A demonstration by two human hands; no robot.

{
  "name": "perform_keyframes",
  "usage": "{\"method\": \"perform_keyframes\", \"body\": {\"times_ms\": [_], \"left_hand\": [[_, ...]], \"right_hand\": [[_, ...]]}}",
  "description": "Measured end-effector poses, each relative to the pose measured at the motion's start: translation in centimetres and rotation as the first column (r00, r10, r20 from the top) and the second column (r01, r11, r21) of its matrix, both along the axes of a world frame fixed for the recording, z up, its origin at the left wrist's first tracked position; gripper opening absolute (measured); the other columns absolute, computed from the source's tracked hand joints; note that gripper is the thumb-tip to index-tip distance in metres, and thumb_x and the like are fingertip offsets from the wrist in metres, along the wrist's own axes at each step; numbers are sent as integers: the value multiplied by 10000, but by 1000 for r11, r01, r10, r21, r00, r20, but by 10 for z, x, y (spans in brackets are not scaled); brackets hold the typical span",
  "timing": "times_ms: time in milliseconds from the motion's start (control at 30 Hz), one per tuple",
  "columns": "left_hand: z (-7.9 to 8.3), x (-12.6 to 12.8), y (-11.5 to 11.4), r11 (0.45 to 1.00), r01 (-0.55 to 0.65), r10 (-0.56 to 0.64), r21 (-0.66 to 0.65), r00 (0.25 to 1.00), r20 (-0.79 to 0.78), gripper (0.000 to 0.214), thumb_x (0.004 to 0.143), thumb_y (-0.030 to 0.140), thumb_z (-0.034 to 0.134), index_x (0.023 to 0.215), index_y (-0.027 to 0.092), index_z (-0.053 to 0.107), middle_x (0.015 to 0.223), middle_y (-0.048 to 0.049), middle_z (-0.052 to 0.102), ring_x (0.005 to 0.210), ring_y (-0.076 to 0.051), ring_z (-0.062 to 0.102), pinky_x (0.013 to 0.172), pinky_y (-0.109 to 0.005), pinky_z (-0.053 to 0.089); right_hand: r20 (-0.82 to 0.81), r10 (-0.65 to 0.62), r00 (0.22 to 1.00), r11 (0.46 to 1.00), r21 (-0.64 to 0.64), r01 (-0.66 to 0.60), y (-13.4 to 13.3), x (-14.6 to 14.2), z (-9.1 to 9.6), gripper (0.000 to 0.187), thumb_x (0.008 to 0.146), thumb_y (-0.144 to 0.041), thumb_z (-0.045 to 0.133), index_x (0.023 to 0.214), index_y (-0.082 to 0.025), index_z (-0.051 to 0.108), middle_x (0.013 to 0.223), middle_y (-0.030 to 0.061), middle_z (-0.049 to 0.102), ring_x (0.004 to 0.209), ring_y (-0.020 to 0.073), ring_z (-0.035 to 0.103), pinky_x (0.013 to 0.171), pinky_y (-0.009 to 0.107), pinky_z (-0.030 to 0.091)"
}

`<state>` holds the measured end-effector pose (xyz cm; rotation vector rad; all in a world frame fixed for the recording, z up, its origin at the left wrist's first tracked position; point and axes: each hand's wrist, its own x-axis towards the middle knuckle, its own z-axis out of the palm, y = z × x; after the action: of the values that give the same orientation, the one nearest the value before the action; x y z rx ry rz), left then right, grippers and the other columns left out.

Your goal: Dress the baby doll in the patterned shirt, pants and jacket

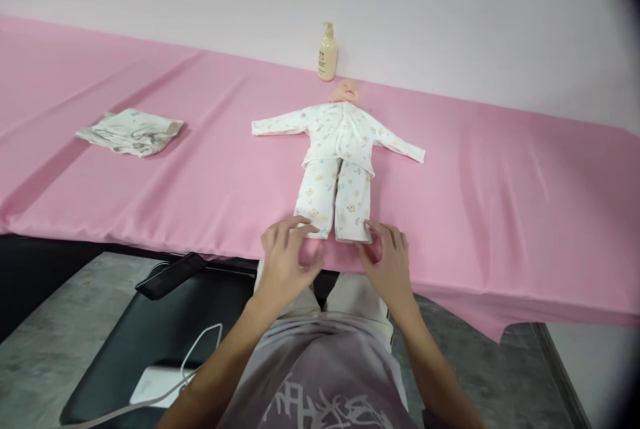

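Observation:
A baby doll lies face up on the pink cloth, dressed in a white printed long-sleeved top with the sleeves spread wide. White printed trousers cover its legs, and their two legs lie side by side, hems toward me. At the hem on the left is my left hand, thumb and fingers apart, fingertips on or just above the fabric. My right hand is curved beside the other hem, also with a gap between thumb and forefinger. Neither hand visibly grips the fabric.
A pump bottle stands by the wall behind the doll's head. Folded printed cloth lies at the left on the pink table cover. Below the table edge, a black stool bears a dark phone and a white power bank with a cable.

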<state>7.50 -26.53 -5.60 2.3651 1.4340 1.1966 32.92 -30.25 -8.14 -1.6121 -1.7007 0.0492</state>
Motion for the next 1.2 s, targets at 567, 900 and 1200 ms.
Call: {"method": "perform_keyframes", "body": {"times_ms": [567, 900, 1200], "left_hand": [[15, 16, 16, 986, 66, -73, -154, 997, -40, 121, 1017, 260, 716, 1131, 266, 675, 1612, -127, 705, 1485, -407, 593, 1216, -617, 458], [45, -56, 196, 932, -318, 297, -175, 945, -135, 462, 1017, 351, 783, 1427, 211, 625, 1594, -246, 610, 1537, -554, 460, 1298, -750, 367], [27, -36, 335, 967, -150, 78, -206, 944, -320, 715, 1039, 293, 757, 1693, 105, 540, 1807, -279, 485, 1667, -502, 405, 1383, -628, 303]], "right_hand": [[116, 147, 982, 987, 55, -154, -9, 41, 15, 280, 1122, -289, 727, 1399, -315, 692, 1154, 83, 805, 1036, 362, 753, 941, 571, 588], [294, 105, 950, 994, -25, -102, 146, 139, 47, 317, 1129, -448, 617, 1334, -229, 720, 1271, 163, 791, 1162, 383, 730, 1069, 558, 586], [359, -13, 933, 994, -98, 52, 286, 161, 16, 786, 1059, -505, 590, 1720, -78, 570, 1651, 314, 631, 1506, 509, 581, 1230, 687, 522]]}}
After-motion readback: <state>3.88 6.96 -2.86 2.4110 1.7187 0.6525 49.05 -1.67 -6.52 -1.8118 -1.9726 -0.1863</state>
